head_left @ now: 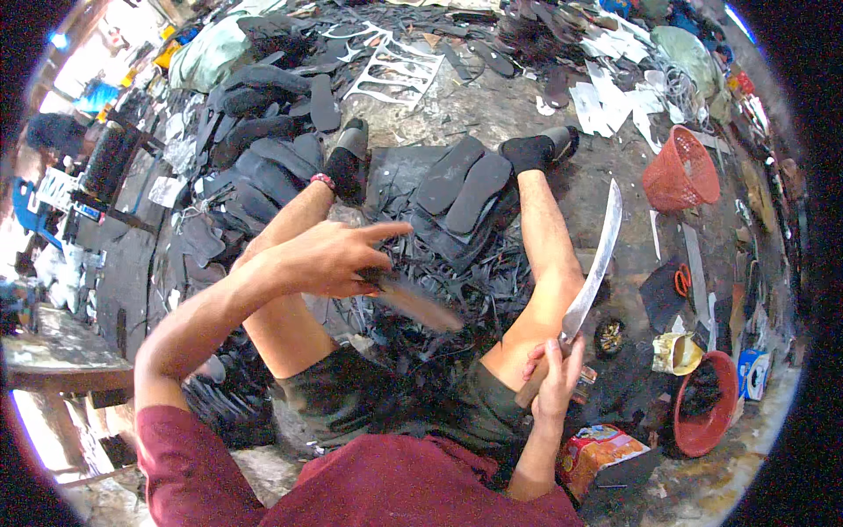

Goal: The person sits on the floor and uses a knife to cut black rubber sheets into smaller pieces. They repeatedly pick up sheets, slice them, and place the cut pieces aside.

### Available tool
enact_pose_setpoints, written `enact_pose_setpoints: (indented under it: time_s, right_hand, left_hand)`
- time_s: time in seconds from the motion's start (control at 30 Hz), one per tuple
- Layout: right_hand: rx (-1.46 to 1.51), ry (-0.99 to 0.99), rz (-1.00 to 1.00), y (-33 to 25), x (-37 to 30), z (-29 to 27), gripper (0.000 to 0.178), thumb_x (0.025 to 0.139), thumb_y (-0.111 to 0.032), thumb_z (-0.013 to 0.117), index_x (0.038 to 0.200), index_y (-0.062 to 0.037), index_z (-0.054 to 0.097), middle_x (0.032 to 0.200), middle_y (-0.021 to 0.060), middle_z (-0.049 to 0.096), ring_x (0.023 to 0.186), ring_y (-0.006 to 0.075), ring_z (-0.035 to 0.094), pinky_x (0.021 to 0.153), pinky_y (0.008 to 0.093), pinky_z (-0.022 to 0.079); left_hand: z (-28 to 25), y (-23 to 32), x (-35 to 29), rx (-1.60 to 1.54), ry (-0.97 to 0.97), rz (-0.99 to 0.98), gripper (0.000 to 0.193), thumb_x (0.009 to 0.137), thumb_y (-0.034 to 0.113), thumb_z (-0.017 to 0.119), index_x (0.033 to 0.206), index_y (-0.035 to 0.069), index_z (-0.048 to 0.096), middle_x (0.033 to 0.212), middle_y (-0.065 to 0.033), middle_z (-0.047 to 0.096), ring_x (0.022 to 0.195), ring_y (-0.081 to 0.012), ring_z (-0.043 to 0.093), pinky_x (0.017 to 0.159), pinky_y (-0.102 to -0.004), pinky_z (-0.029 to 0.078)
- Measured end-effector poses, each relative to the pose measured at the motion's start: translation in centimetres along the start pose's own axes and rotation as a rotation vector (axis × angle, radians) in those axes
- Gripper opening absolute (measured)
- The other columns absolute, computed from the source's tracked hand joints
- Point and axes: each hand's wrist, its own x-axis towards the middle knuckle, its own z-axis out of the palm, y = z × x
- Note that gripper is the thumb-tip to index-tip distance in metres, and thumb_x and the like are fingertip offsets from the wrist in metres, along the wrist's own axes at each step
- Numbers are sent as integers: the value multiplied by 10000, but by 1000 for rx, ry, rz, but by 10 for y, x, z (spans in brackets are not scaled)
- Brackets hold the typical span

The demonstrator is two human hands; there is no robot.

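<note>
My right hand (555,379) is closed round the wooden handle of a long curved knife (601,263), its bright blade pointing up and away over my right leg. In front of my body, my left hand (338,259) grips a brownish flat bar (420,307) with a dark end, smeared by motion; I cannot tell its exact kind. The index finger of that hand sticks out to the right. Bar and blade are apart. Between my feet lie two dark shoe-sole shapes (479,193) on a stack of dark sheets, with black cut strips (457,272) nearer me.
A heap of black soles (263,158) lies to the left. On the right are a red basket (680,171), orange-handled scissors (682,279), a bowl of butts (609,336), a yellowish container (676,353) and a red tub (707,413). Another person (57,136) is at far left.
</note>
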Motion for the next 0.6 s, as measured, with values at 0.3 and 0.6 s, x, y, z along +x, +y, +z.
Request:
enact_pose_setpoints:
  time_s: [0.3, 0.6]
  right_hand:
    - [-215, -317, -219, -5, -23, 13, 345, 1007, -223, 506, 1289, -29, 463, 804, 46, 547, 704, 143, 544, 639, 299, 465]
    - [-702, -674, -287, 11, -72, -23, 303, 921, -110, 556, 1203, -33, 636, 868, 174, 632, 746, 354, 626, 687, 417, 506]
  left_hand:
    - [75, 35, -56, -1698, 847, -540, 503, 913, 210, 698, 1355, 46, 522, 1168, -76, 667, 1022, -152, 638, 942, -326, 490]
    - [82, 43, -38, -1707, 1371, -769, 474, 955, 301, 600, 1355, 54, 537, 1201, -38, 644, 1057, -173, 597, 942, -312, 441]
